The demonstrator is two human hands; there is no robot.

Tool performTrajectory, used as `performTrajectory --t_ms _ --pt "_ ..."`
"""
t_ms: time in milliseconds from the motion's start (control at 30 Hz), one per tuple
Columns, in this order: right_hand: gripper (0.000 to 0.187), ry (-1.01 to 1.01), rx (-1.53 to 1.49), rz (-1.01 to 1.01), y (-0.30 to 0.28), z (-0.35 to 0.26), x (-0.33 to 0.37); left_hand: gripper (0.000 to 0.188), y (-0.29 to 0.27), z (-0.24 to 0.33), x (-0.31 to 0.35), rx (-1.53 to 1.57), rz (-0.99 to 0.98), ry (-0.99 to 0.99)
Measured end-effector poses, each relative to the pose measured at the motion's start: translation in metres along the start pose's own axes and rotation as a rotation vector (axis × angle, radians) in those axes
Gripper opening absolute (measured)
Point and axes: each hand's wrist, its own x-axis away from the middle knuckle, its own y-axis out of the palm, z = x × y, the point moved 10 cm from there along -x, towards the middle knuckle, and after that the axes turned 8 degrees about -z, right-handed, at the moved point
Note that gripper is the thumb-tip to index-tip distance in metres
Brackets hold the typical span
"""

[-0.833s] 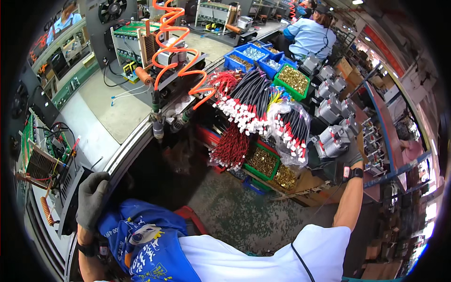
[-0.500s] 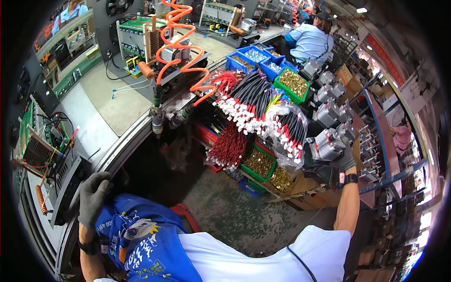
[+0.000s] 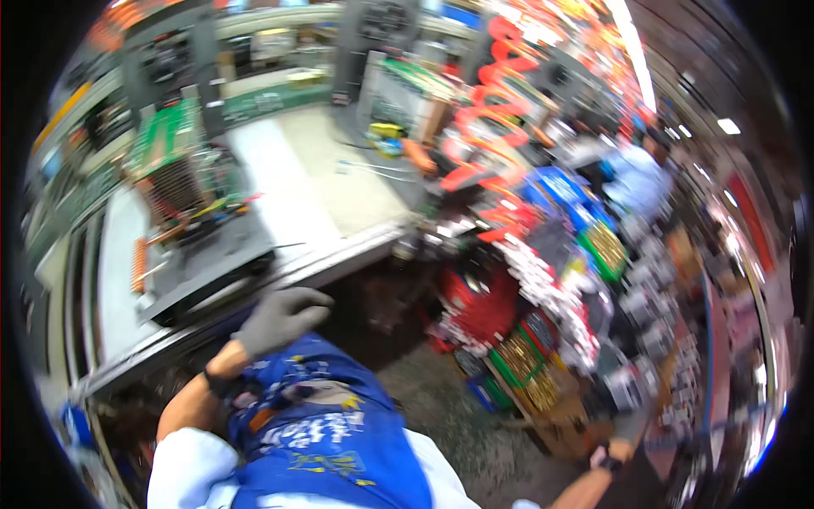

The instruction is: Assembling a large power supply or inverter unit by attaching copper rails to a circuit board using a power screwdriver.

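My left hand (image 3: 284,321), in a grey glove, hovers by the front edge of the workbench (image 3: 339,254), above my blue apron (image 3: 322,416). Its fingers are loosely bent and no object shows in them. On the bench nearby is a black metal chassis (image 3: 208,267) with a green circuit board (image 3: 165,131) and an orange coil. Out at the lower right, my gloved right hand (image 3: 632,422) is at a grey finned metal unit (image 3: 626,387), the nearest of several such units. Motion blur smears its fingers, so its grip is unclear.
An orange coiled air hose (image 3: 487,110) hangs over the bench. To the right are wire bundles with white connectors (image 3: 543,276), a green bin of brass-coloured fasteners (image 3: 604,250) and blue bins (image 3: 564,195). A co-worker in light blue (image 3: 640,182) sits beyond.
The view has turned left, so the bench and chassis sit further right and the picture is blurred. My left hand appears further right and a little higher; my right hand appears lower, still by the grey units.
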Motion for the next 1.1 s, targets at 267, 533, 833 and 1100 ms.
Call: performTrajectory --t_ms 267,533,833,1100 --pt "0.088 -0.416 0.720 0.163 0.203 -0.015 0.026 0.033 0.042 0.023 -0.003 0.021 -0.189 0.121" --pt "0.108 -0.549 0.536 -0.132 0.375 0.036 0.051 0.062 0.062 0.075 0.022 0.171 -0.102 0.251" --pt "0.123 -0.597 0.428 -0.864 0.617 0.092 0.104 0.026 -0.106 0.022 0.108 0.112 0.799 0.057" --pt "0.100 -0.136 0.352 -0.967 0.717 0.124 0.105 0.022 -0.193 0.016 0.150 0.067 0.906 -0.068"
